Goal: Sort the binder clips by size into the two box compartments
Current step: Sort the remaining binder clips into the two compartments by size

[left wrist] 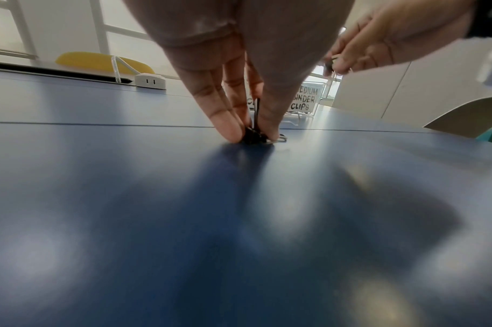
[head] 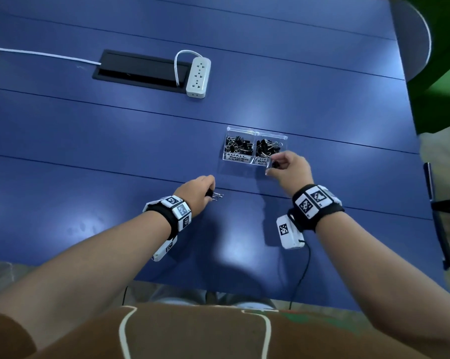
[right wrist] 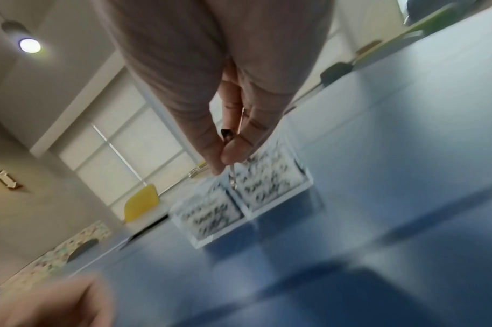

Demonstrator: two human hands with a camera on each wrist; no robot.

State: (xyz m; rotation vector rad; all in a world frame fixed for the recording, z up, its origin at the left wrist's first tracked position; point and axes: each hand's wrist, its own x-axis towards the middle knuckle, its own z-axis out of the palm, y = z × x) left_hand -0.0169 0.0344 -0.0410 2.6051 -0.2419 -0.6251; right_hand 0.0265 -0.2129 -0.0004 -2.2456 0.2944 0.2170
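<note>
Our right hand (head: pixel 291 168) pinches a binder clip (head: pixel 275 164) just before the box (head: pixel 255 130), likely its medium compartment, while our left hand (head: pixel 196 194) pinches another clip (head: pixel 214 195) on the table, needing lifting next

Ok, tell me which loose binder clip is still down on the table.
The clip pinched by the left hand; the right hand's clip is raised at the box.
</note>
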